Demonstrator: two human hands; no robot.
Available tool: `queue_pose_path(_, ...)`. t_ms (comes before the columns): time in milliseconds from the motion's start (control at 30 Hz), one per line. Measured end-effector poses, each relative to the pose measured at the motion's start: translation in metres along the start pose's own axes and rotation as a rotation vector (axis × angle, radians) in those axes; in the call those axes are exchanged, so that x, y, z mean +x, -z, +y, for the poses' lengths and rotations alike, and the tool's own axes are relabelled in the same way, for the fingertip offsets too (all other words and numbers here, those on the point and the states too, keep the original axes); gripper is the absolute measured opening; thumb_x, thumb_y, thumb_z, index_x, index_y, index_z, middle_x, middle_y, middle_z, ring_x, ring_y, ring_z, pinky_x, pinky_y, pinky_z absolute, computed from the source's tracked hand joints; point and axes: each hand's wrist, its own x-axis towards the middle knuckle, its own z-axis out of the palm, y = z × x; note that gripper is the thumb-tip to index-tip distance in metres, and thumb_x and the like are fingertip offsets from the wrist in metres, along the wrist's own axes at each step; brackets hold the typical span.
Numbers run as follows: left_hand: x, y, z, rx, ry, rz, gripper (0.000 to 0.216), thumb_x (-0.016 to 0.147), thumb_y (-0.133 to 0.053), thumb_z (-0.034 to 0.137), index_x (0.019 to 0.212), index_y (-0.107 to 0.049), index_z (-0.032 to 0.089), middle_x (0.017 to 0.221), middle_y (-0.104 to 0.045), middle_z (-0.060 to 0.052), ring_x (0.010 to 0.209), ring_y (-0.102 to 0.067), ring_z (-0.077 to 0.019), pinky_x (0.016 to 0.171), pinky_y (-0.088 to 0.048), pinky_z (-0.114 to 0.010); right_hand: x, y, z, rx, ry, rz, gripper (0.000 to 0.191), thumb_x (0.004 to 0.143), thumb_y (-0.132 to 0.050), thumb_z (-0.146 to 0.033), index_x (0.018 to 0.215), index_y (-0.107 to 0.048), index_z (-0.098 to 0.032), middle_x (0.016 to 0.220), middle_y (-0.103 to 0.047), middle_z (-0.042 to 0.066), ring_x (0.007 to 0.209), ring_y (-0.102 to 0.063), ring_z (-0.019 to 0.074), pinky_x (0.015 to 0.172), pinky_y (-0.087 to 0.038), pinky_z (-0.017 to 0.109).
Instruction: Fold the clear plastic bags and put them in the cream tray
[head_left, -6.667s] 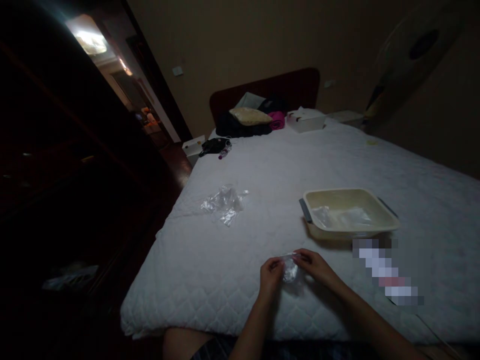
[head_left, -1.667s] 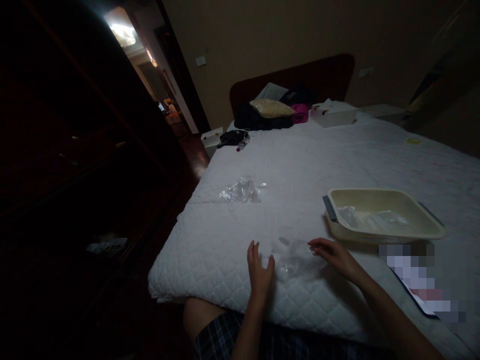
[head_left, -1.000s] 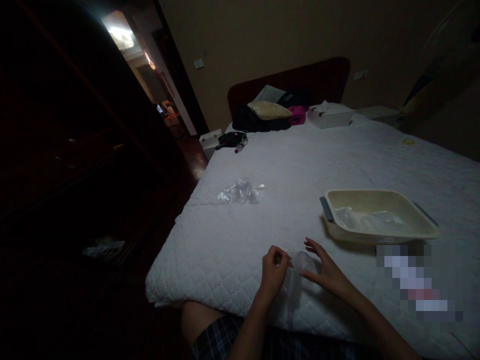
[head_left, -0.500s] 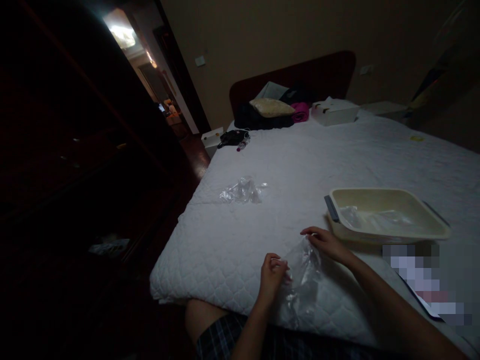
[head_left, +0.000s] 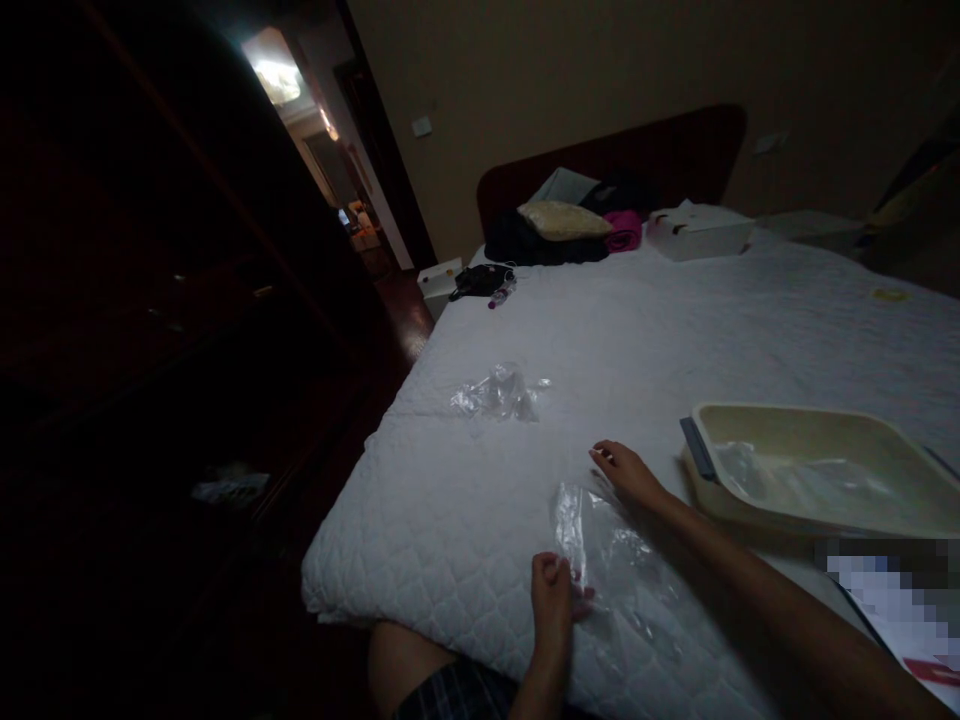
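A clear plastic bag (head_left: 600, 545) is stretched out over the white quilted bed (head_left: 637, 340) in front of me. My left hand (head_left: 553, 592) is closed and pinches the bag's near corner by the bed's edge. My right hand (head_left: 626, 470) rests on the bag's far end, fingers curled and pressing it down. A second crumpled clear bag (head_left: 499, 393) lies further out on the bed, to the left, untouched.
A cream tray (head_left: 754, 505) with dark handles sits on the bed at right, holding clear plastic. Pillows and clothes (head_left: 562, 225) and a white box (head_left: 701, 233) lie by the dark headboard. Dark furniture and an open doorway are on the left.
The bag was a small crumpled wad between both hands. My hands have moved apart, left toward me and right away, so the bag now lies drawn out long and flat.
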Motion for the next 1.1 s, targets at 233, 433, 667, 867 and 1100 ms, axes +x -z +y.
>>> queue_pose_path(233,-0.012,0.026,0.009,0.741,-0.661,-0.032,0.041,0.084,-0.043,0.027,0.123,-0.038,0.015,0.126,-0.047,-0.016,0.115,-0.046,-0.025,0.094,-0.04,-0.041,-0.07,-0.011,0.012,-0.289,0.489,0.024,0.032,0.086,-0.037,-0.023,0.11,-0.057,-0.02,0.107,-0.061,0.012,0.096,-0.057,0.0217,0.081,-0.046,0.038)
queue_pose_path(433,0.018,0.033,0.052,1.329,-1.211,-0.156,0.041,0.084,-0.044,0.021,0.124,-0.041,0.016,0.136,-0.037,-0.012,0.128,-0.028,-0.0261,0.102,-0.029,-0.05,-0.065,-0.014,0.026,-0.33,0.594,-0.119,0.041,0.082,-0.049,-0.033,0.121,-0.05,-0.02,0.129,-0.048,0.014,0.118,-0.044,0.0261,0.095,-0.035,0.047)
queue_pose_path(667,0.035,0.038,0.062,1.504,-1.088,-0.324,0.055,0.084,-0.041,0.048,0.128,-0.038,0.016,0.135,-0.038,-0.013,0.129,-0.025,-0.0271,0.105,-0.018,-0.053,-0.04,0.008,0.054,-0.318,0.677,-0.32,0.049,0.082,-0.05,-0.037,0.129,-0.04,-0.026,0.134,-0.042,0.009,0.125,-0.035,0.0234,0.1,-0.028,0.05)
queue_pose_path(867,0.028,0.039,0.047,1.408,-1.16,-0.237,0.06,0.083,-0.046,0.042,0.133,-0.029,0.012,0.141,-0.024,-0.018,0.131,-0.021,-0.0294,0.1,-0.027,-0.055,-0.05,0.026,0.044,-0.222,0.481,-0.066,0.042,0.083,-0.048,-0.037,0.122,-0.049,-0.021,0.131,-0.046,0.012,0.117,-0.045,0.0243,0.095,-0.037,0.044)
queue_pose_path(1100,0.017,0.053,0.027,1.329,-1.456,-0.311,0.037,0.083,-0.041,0.011,0.119,-0.043,0.016,0.121,-0.051,-0.014,0.115,-0.044,-0.0232,0.095,-0.037,-0.047,-0.135,-0.005,-0.006,-0.19,0.49,-0.082,0.026,0.086,-0.04,-0.024,0.101,-0.061,-0.023,0.094,-0.065,0.007,0.086,-0.059,0.0198,0.076,-0.048,0.037)
